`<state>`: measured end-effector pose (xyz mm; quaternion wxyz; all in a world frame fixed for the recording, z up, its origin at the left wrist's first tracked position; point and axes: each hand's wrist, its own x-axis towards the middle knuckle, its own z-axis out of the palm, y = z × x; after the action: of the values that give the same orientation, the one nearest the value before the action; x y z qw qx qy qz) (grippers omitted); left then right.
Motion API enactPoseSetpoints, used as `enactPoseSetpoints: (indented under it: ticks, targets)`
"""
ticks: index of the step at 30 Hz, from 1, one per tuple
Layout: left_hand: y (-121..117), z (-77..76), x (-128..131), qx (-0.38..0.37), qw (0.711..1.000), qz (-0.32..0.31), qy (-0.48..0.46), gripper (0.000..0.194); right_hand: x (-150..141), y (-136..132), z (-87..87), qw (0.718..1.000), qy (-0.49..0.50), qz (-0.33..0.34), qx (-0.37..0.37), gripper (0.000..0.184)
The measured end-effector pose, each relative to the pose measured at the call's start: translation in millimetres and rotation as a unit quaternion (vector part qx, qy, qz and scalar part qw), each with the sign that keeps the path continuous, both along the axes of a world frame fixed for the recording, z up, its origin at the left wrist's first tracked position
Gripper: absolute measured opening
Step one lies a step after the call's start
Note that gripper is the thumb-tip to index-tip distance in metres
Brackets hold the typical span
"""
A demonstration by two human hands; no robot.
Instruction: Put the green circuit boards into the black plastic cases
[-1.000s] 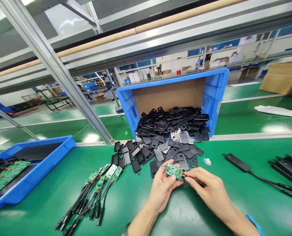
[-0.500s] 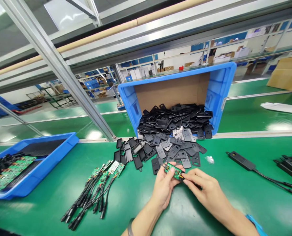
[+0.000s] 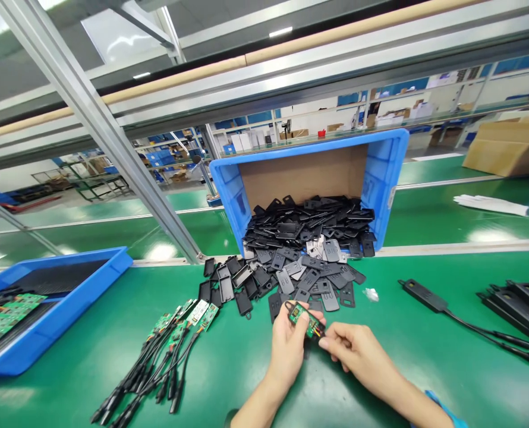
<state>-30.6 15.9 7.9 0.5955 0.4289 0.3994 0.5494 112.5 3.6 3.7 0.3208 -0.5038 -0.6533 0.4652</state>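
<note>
A green circuit board [image 3: 306, 323] with a small display sits in a black plastic case half [image 3: 290, 307], tilted, over the bench. Wrapped round the case from the left, my left hand [image 3: 289, 342] has its thumb resting on the board. Fingers of my right hand [image 3: 353, 351] are pinched at the board's lower right end, where coloured wires lead into a black cable, mostly hidden by the fingers. Just beyond my hands lies a spread of flat black covers [image 3: 311, 278], with open black case halves [image 3: 226, 284] to their left.
A blue crate [image 3: 396, 184] on its side spills black covers onto the green bench. Boards with cables [image 3: 157, 351] lie left, near a blue tray [image 3: 108, 261]. Right are a cased unit with cables [image 3: 425, 295], stacked cased units [image 3: 514, 309] and a white glove [image 3: 491, 204].
My view has shifted slightly. The board now lies lower inside the case half, tilted more steeply. My right fingers have curled in closer at its wire end.
</note>
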Motion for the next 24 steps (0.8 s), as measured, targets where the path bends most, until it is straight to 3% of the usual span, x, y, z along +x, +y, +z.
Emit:
enactPoseSetpoints:
  ticks: [3, 13, 16, 21, 24]
  targets:
    - [-1.5, 2.2, -0.3, 0.019, 0.999, 0.017, 0.041, 0.021, -1.8, -2.9, 4.1, 0.998, -0.02, -0.03, 0.053, 0.03]
    - [-4.0, 2.3, -4.1, -0.057, 0.996, -0.032, -0.053, 0.029, -2.5, 3.6, -4.1, 0.99, 0.102, -0.001, -0.101, 0.03]
    - [-7.0, 1.9, -2.4, -0.053, 0.997, -0.025, -0.049, 0.028, -2.6, 3.3, -2.0, 0.993, 0.085, -0.013, -0.085, 0.03]
    - [-11.7, 2.2, 4.1, 0.01, 0.999, 0.041, 0.019, 0.027, -4.7, 4.9, -3.2, 0.997, 0.031, -0.042, -0.061, 0.028]
    - [-10.3, 4.1, 4.4, -0.016, 0.999, 0.031, 0.0, 0.032, -4.5, 5.3, 0.1, 0.999, 0.031, 0.004, -0.037, 0.027]
